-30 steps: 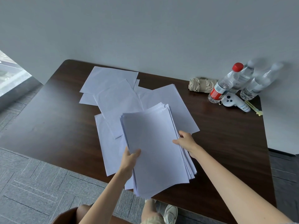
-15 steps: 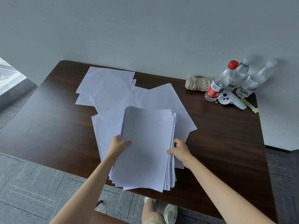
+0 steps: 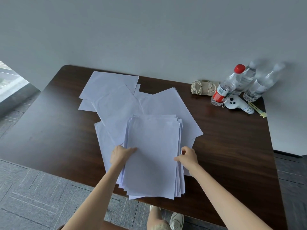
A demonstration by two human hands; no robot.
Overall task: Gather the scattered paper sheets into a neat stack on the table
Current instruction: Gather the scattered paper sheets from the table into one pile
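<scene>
At the near edge of the table (image 3: 58, 130), my left hand (image 3: 122, 154) holds the left side of the stack (image 3: 152, 155). The thumb lies on the top sheet and the other fingers are hidden under the paper. My right hand (image 3: 188, 156) pinches the right side, where the edges of the sheets stand out in small steps.

The stack is not yet even, and its near end hangs past the table edge, above the floor (image 3: 33, 196). I think this is the first danger: if one hand loosens while I push the sides together, the lower sheets can slip out and fall down. A hard squeeze can also bend the paper in the middle, because it is thin and soft.

Under the stack and behind it, several loose sheets (image 3: 113, 90) lie across one another. If I slide the stack over them, they may go with it or get a fold at a corner. The bottles (image 3: 223, 90) stand at the far right corner, well apart from my arms, so I expect no trouble from them.
</scene>
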